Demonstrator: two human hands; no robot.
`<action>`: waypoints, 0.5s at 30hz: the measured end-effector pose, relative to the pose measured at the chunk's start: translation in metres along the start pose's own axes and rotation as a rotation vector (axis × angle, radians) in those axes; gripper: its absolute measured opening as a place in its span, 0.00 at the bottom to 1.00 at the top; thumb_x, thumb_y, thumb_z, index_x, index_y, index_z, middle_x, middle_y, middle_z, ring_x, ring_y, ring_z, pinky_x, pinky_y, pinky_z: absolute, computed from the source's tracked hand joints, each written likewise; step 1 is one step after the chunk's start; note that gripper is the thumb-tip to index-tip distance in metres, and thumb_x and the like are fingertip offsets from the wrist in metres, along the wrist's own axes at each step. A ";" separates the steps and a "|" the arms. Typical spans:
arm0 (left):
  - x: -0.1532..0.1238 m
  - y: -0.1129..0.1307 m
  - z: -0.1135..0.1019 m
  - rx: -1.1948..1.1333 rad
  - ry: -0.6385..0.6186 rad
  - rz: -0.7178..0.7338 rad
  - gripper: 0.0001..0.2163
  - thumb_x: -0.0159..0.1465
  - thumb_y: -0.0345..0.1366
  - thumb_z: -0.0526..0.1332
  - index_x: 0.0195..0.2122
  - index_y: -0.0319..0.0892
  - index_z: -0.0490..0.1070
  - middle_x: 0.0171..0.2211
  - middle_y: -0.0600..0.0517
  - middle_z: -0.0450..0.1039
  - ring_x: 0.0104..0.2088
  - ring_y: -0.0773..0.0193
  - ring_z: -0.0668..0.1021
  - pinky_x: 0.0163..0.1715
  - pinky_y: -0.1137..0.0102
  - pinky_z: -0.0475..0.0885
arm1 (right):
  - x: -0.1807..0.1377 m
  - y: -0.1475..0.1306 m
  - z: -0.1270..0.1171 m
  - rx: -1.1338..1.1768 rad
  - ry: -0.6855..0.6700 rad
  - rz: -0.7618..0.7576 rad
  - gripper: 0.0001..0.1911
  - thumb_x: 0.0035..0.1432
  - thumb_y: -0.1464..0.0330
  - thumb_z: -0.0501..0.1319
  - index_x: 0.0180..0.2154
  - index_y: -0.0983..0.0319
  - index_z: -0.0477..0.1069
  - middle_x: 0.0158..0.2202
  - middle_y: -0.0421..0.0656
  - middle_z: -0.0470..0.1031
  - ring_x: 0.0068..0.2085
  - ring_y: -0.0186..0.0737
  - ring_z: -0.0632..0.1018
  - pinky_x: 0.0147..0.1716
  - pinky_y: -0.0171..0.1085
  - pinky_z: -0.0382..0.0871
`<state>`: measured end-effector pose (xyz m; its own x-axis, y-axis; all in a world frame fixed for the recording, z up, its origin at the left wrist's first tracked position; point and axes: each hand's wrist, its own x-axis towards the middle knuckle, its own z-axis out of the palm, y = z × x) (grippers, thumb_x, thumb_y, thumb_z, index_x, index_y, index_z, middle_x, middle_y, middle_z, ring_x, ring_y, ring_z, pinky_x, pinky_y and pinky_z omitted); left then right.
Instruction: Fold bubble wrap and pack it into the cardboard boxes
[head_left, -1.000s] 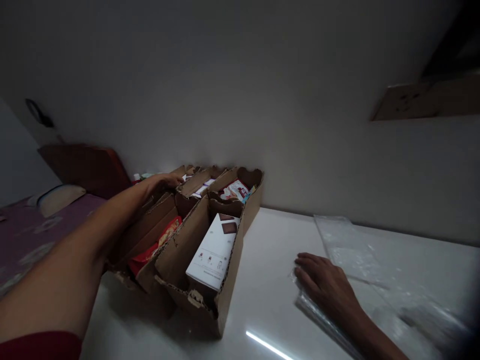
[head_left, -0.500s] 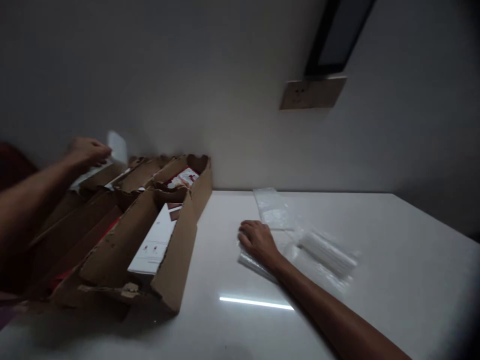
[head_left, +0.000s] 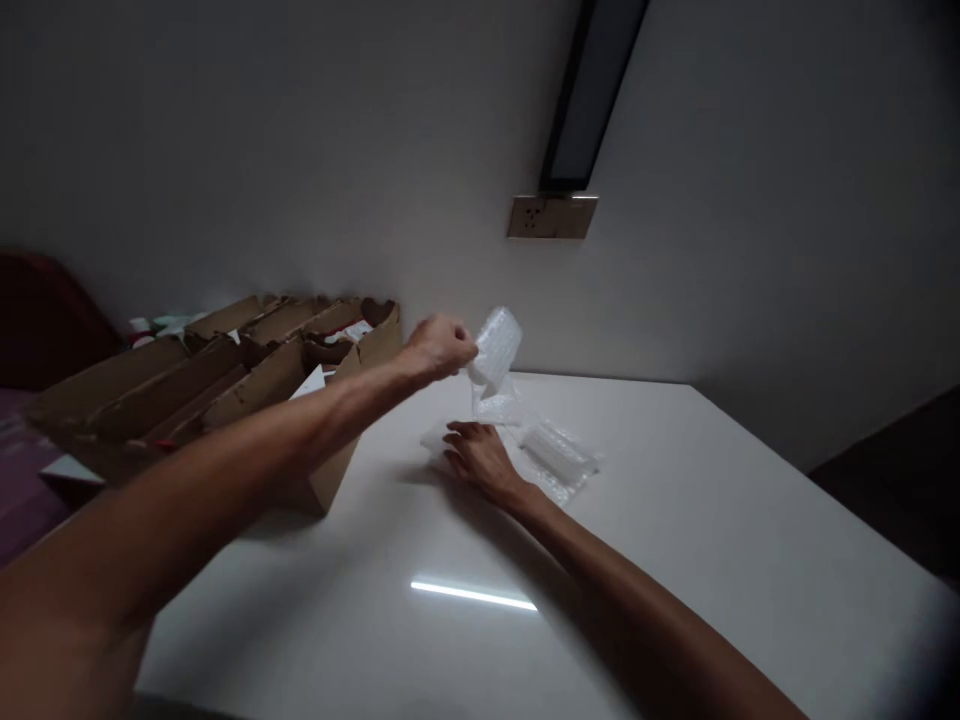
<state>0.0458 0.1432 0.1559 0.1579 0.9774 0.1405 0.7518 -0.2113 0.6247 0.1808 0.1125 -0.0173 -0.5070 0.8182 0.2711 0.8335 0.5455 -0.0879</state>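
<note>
My left hand [head_left: 442, 346] is stretched out over the white table [head_left: 675, 560], its fingers pinched on a small pale packet [head_left: 497, 347] held in the air. Below it my right hand [head_left: 476, 455] lies flat, fingers spread, on a stack of clear plastic bags [head_left: 555, 460] on the table. The top bag's edge rises toward the packet. Left of both hands stand cardboard boxes [head_left: 225, 385] with open tops, holding white and red packages that are mostly hidden.
A wall socket plate [head_left: 552, 216] sits on the grey wall behind the table, under a dark vertical strip [head_left: 592, 90]. A light streak [head_left: 472, 595] reflects on the tabletop. A bed with purple cover [head_left: 22, 450] lies at the far left.
My left hand has left the boxes and swung right with the pale packet, now above the plastic bags. The view has shifted right. My right hand stays on the bags.
</note>
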 end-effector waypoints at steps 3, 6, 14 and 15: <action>-0.019 -0.023 0.045 -0.005 -0.048 -0.062 0.19 0.63 0.37 0.61 0.54 0.35 0.71 0.45 0.40 0.78 0.44 0.54 0.81 0.43 0.64 0.75 | -0.061 0.019 -0.026 0.006 0.027 -0.037 0.14 0.65 0.68 0.54 0.45 0.59 0.78 0.50 0.47 0.79 0.51 0.46 0.76 0.53 0.44 0.60; -0.049 -0.063 0.083 0.036 -0.078 -0.117 0.33 0.58 0.39 0.65 0.64 0.33 0.61 0.60 0.32 0.68 0.57 0.47 0.74 0.54 0.61 0.70 | -0.116 0.067 -0.042 -0.030 0.168 0.087 0.18 0.65 0.63 0.55 0.51 0.60 0.76 0.58 0.52 0.73 0.58 0.52 0.72 0.55 0.49 0.61; -0.116 -0.116 0.152 0.168 -0.056 -0.112 0.41 0.58 0.42 0.65 0.70 0.43 0.51 0.72 0.38 0.46 0.71 0.48 0.54 0.68 0.58 0.52 | -0.155 0.133 -0.008 -0.003 0.044 0.291 0.50 0.53 0.45 0.63 0.70 0.59 0.52 0.70 0.59 0.53 0.65 0.63 0.64 0.56 0.56 0.63; -0.115 -0.114 0.159 0.175 -0.046 -0.096 0.40 0.58 0.43 0.64 0.70 0.43 0.51 0.72 0.39 0.47 0.71 0.49 0.53 0.68 0.58 0.51 | -0.145 0.125 -0.002 -0.005 0.024 0.270 0.48 0.54 0.46 0.62 0.70 0.57 0.52 0.70 0.58 0.53 0.66 0.62 0.64 0.56 0.55 0.62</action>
<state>0.0438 0.0558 -0.0542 0.1058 0.9932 0.0489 0.8640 -0.1161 0.4899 0.3590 0.0613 -0.0657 -0.2609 0.9294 0.2612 0.9389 0.3072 -0.1551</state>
